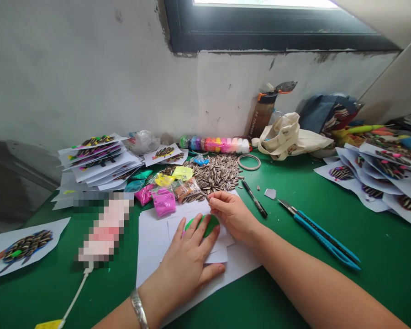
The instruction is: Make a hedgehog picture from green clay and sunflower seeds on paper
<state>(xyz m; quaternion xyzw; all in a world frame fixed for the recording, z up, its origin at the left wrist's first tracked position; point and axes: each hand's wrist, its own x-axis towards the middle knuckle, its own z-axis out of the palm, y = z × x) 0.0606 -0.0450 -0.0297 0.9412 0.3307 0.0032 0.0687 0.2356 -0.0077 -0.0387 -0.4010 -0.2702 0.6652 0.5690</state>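
My left hand [188,256] lies flat with fingers spread over small white paper sheets [221,256], pressing across a flattened bright green clay oval [210,225]. A bit of pink shows beside the oval; my fingers hide part of it. My right hand [231,212] is closed in a pinch just beyond the oval, with what looks like a sunflower seed at its fingertips. Right behind it spreads a heap of striped sunflower seeds [215,171]. Bagged clay lies left of the heap: pink [164,202], yellow [182,173] and brown [188,189].
A black pen [254,198] and a blue utility knife [324,235] with its blade showing lie to the right. Stacks of seed-decorated papers stand left [102,164] and right [373,183]. Tape [249,168], clay tubs [215,144], a bottle [263,114] and a cloth bag [284,137] line the back.
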